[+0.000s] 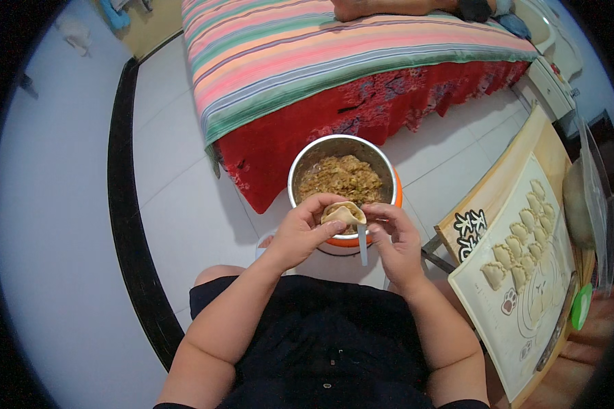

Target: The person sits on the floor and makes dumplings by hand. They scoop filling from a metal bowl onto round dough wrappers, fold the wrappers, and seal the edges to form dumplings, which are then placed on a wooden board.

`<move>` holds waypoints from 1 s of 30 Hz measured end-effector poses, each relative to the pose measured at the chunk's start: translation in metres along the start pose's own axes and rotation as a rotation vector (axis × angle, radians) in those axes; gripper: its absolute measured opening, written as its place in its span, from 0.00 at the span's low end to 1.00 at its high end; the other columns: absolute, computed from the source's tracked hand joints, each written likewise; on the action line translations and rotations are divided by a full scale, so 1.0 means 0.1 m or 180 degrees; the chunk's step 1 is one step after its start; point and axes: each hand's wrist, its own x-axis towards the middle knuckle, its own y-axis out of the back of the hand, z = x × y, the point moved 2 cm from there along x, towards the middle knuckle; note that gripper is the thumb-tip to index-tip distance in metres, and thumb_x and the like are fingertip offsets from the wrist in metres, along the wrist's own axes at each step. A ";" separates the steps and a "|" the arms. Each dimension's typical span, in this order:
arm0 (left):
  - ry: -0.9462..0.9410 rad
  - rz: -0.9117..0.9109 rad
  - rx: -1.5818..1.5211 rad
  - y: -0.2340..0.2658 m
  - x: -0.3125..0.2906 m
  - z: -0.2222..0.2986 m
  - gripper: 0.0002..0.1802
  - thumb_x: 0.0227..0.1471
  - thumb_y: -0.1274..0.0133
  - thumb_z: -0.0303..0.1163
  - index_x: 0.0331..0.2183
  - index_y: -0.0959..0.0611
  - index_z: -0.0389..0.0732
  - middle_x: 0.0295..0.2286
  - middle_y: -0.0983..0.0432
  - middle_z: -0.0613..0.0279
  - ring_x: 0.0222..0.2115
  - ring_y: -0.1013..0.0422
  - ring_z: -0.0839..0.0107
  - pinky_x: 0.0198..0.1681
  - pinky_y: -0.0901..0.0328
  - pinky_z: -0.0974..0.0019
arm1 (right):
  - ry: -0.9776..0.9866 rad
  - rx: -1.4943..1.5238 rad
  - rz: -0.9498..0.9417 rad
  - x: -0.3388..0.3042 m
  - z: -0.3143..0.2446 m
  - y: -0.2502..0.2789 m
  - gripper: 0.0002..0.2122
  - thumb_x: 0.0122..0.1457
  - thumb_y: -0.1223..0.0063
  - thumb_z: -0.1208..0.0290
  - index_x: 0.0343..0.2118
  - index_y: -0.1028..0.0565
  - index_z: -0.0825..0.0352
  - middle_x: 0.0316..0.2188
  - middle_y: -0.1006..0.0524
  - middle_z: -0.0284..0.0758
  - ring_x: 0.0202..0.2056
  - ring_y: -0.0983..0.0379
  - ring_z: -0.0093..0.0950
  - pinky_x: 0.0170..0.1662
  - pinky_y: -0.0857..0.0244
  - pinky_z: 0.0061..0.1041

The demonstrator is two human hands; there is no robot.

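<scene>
The left hand has its grip closed around a dumpling wrapper, thumb in front and fingers behind, the round folded upward about some filling. The right hand brings its fingertips to the wrapper's right edge, thumb spread from the index finger; whether that grip pinches the dough cannot be told. A pale handle hangs just beside the thumb. Both forearms angle inward, holding the wrapper above the near rim of a metal bowl.
</scene>
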 end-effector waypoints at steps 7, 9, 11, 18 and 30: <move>0.0201 -0.0055 0.0193 -0.04 -0.03 0.00 0.24 0.48 0.45 0.23 0.49 0.32 0.37 0.43 0.30 0.60 0.43 0.32 0.71 0.47 0.36 0.68 | 0.0195 -0.0646 0.0152 0.01 -0.01 -0.01 0.08 0.51 0.45 0.80 0.34 0.26 0.71 0.33 0.25 0.37 0.38 0.28 0.26 0.41 0.33 0.24; 0.0182 -0.0051 0.0280 -0.06 -0.05 0.01 0.25 0.48 0.45 0.23 0.49 0.32 0.37 0.43 0.30 0.60 0.44 0.32 0.71 0.47 0.36 0.68 | 0.0053 -0.0502 0.0216 0.01 0.00 -0.02 0.07 0.51 0.45 0.80 0.34 0.26 0.71 0.33 0.25 0.37 0.37 0.28 0.25 0.40 0.33 0.23; 0.0161 -0.0025 0.0389 -0.05 -0.05 0.00 0.25 0.49 0.46 0.22 0.49 0.32 0.37 0.43 0.30 0.61 0.43 0.32 0.74 0.45 0.35 0.71 | -0.0095 -0.0320 0.0215 0.01 -0.01 -0.03 0.07 0.51 0.45 0.79 0.35 0.26 0.70 0.33 0.25 0.36 0.36 0.28 0.24 0.40 0.33 0.23; -0.0022 0.0033 0.0529 0.00 -0.04 0.02 0.24 0.49 0.47 0.22 0.49 0.32 0.38 0.42 0.30 0.61 0.42 0.32 0.76 0.45 0.36 0.73 | -0.0584 -0.0072 -0.0001 0.07 0.02 0.06 0.08 0.52 0.44 0.75 0.35 0.25 0.70 0.32 0.25 0.34 0.34 0.29 0.22 0.38 0.34 0.20; -0.0031 -0.0020 0.0623 -0.01 -0.05 0.00 0.23 0.48 0.45 0.23 0.47 0.30 0.38 0.42 0.29 0.60 0.43 0.32 0.73 0.46 0.36 0.69 | -0.0140 -0.0692 -0.0046 0.08 -0.01 0.05 0.06 0.50 0.44 0.77 0.31 0.23 0.71 0.30 0.25 0.37 0.32 0.28 0.28 0.35 0.34 0.23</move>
